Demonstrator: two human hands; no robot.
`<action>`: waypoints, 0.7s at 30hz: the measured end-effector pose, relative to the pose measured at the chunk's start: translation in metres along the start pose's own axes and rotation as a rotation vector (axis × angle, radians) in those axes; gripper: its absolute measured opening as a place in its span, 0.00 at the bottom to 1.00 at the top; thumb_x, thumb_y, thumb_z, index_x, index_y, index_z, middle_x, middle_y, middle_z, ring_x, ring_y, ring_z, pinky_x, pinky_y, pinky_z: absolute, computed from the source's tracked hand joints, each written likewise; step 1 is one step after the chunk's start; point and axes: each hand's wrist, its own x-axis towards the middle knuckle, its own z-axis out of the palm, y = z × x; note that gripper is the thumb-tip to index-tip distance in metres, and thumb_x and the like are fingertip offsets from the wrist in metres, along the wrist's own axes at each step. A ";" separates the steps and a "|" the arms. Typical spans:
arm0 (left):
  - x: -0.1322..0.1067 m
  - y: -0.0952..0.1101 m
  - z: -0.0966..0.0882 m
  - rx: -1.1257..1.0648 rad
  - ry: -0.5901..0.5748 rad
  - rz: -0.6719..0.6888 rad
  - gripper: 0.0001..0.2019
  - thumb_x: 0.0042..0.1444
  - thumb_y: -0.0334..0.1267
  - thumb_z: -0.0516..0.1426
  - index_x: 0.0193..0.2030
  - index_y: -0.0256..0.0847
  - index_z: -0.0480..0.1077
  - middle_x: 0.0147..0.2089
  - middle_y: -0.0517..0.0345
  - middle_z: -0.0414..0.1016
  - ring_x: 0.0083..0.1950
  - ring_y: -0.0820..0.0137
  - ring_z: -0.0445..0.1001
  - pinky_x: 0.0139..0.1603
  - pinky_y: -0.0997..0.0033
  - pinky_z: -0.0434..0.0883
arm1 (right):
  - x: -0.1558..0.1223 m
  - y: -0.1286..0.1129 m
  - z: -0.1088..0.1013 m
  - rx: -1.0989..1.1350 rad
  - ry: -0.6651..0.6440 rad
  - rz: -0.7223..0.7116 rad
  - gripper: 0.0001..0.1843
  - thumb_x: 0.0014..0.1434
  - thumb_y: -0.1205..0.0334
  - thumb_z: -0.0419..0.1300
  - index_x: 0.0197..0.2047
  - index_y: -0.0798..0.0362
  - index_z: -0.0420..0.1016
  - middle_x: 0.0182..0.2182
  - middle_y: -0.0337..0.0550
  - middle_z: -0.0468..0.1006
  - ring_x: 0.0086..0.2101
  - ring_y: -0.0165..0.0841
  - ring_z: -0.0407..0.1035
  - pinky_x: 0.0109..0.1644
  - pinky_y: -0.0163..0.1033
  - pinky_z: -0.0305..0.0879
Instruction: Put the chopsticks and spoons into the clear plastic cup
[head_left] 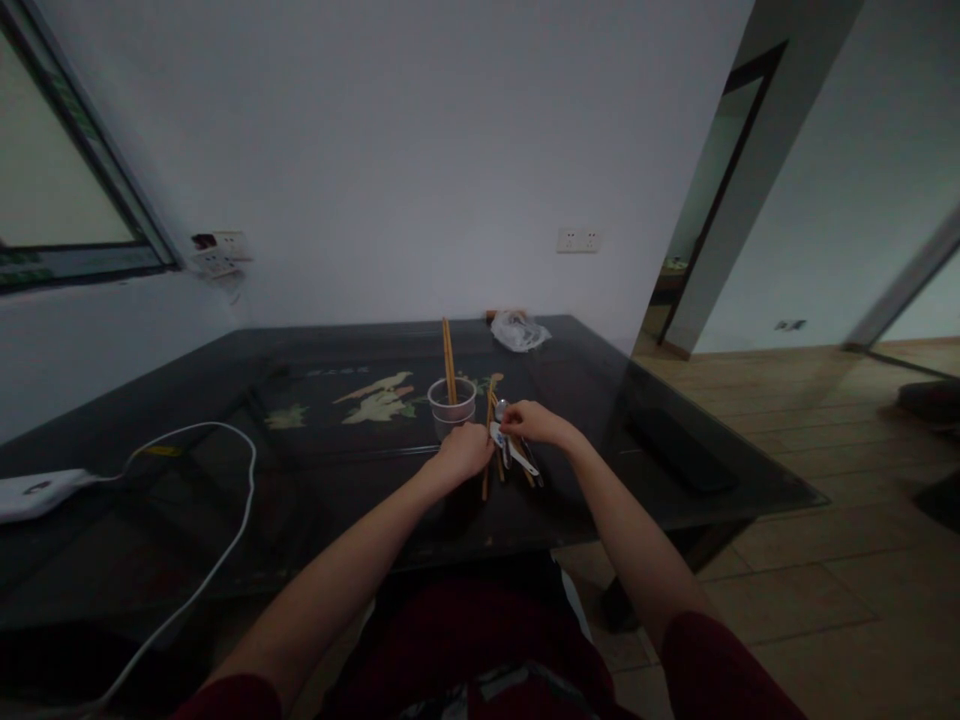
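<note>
A clear plastic cup (pixel 451 406) stands on the dark glass table (pixel 315 480) with two wooden chopsticks (pixel 448 362) upright in it. Just in front of the cup, my left hand (pixel 463 453) rests with curled fingers near a loose chopstick (pixel 486 478) that lies on the table. My right hand (pixel 531 422) pinches at a small pile of utensils (pixel 517 458), wooden sticks and white-handled pieces, to the right of the cup. What the fingers hold is too small to name.
A white power strip (pixel 34 494) with a white cable (pixel 232 500) lies at the table's left. A crumpled plastic bag (pixel 519 331) sits at the far edge. A dark flat object (pixel 679 450) lies on the right side. Doorway and wooden floor at right.
</note>
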 end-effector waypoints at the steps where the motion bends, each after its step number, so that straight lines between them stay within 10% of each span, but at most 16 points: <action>1: 0.000 0.001 0.001 0.032 -0.009 -0.007 0.19 0.60 0.41 0.46 0.38 0.33 0.75 0.38 0.36 0.77 0.41 0.57 0.78 0.42 0.65 0.71 | 0.000 0.000 0.000 -0.008 0.002 0.003 0.07 0.55 0.63 0.60 0.32 0.56 0.77 0.23 0.40 0.76 0.24 0.28 0.68 0.29 0.30 0.57; 21: -0.001 0.004 0.003 0.227 -0.026 -0.018 0.22 0.61 0.47 0.43 0.44 0.37 0.73 0.43 0.42 0.77 0.45 0.55 0.77 0.43 0.59 0.72 | 0.003 0.003 -0.001 -0.007 0.024 0.011 0.09 0.56 0.62 0.59 0.34 0.58 0.78 0.25 0.42 0.76 0.26 0.28 0.69 0.29 0.29 0.57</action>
